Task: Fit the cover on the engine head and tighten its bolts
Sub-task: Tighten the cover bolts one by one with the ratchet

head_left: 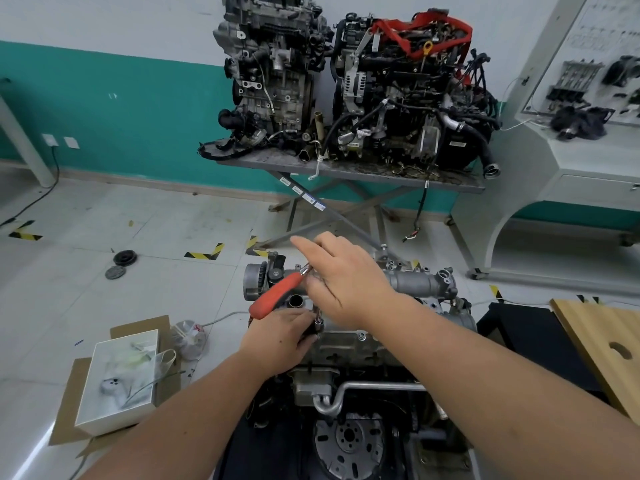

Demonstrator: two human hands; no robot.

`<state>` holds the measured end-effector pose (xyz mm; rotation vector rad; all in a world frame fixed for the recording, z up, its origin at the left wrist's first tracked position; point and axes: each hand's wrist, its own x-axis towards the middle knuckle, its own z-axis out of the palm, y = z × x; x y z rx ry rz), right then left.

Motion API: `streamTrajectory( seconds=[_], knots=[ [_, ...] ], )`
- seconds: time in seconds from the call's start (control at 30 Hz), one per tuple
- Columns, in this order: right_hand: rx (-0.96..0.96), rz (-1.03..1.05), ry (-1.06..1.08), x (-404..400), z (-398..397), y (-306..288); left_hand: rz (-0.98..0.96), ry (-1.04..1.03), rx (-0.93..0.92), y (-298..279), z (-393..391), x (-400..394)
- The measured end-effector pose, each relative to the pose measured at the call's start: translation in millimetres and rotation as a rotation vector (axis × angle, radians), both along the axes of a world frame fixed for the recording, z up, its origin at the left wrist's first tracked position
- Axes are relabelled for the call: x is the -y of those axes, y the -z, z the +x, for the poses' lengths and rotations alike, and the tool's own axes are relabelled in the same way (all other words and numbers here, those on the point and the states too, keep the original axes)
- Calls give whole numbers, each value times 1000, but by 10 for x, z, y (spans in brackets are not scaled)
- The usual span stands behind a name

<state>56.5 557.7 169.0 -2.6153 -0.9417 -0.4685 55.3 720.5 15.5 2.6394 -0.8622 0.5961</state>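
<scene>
A: Starting left, what's the left hand (280,332) doing?
B: Pinching the socket extension (317,315) on a bolt in the cover (349,344), which already sits on the engine head.
A: And right?
B: The right hand (343,277) grips the red-handled ratchet (277,296). I judge tightening unfinished.

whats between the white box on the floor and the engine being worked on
In the head view, a crumpled clear plastic bag lies on the floor between the white box and the engine. A thin pale cable also runs across that stretch.
</scene>
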Motion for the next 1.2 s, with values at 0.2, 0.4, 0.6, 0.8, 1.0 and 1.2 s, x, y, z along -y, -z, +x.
streamTrajectory(
  seconds=[0.2, 0.4, 0.6, 0.8, 1.0, 1.2],
  knots=[
    [-52, -80, -34, 10, 36, -72, 53, -11, -18, -26, 2, -3],
    [-9, -198, -26, -106, 61, -145, 43, -14, 33, -42, -11, 15],
    [-130, -223, 167, -247, 114, -248, 48, -19, 35, -33, -20, 10],
    [-522, 105, 250, -240, 122, -337, 58, -30, 7, -29, -6, 13],
    [-878, 425, 218, -317, 53, -305, 62, -32, -30, 3, 12, -2],
    [-1159, 1073, 213, -409, -24, -180, 89, -34, -42, 18, 23, -9]
  ],
)
